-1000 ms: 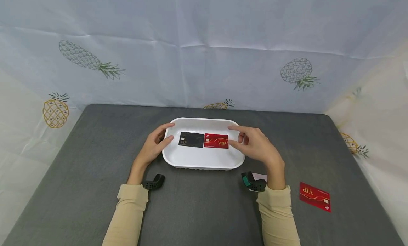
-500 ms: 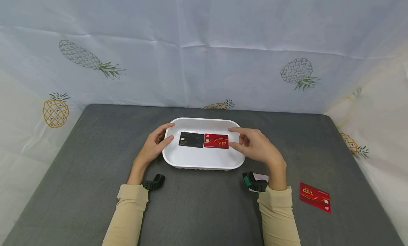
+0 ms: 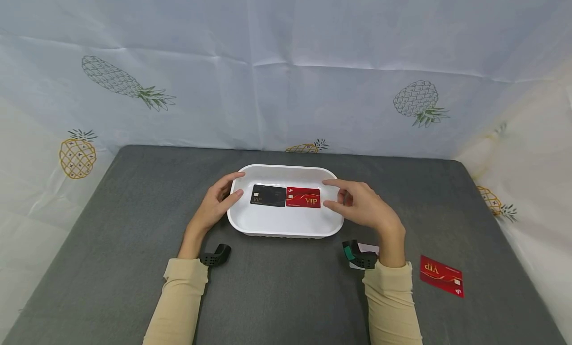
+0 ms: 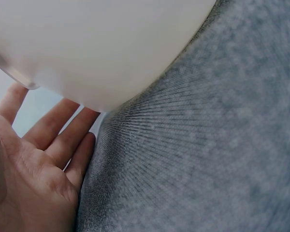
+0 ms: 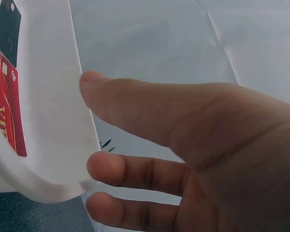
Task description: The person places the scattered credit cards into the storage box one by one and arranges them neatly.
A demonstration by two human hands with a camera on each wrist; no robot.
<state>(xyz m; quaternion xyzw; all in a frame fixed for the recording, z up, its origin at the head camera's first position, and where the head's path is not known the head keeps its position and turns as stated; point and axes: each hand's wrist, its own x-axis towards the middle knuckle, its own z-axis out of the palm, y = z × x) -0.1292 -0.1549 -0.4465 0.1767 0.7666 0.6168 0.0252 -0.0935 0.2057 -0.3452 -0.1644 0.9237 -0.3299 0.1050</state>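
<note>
A white oval-cornered tray stands on the grey table. In it a black VIP card and a red VIP card lie flat, end to end. My left hand grips the tray's left end, thumb over the rim; in the left wrist view its other fingers rest against the outer wall. Over the tray's right end hovers my right hand, thumb and forefinger apart, with nothing between them. The right wrist view shows its fingertips beside the tray's end, just clear of the red card.
A second red VIP card lies on the table at the right. Under my right wrist a pale card is partly hidden by the wrist device. Behind the table hangs a pineapple-print cloth.
My right hand has drawn slightly to the right, away from the red card in the tray. The left hand, tray and cards stay as they were.
</note>
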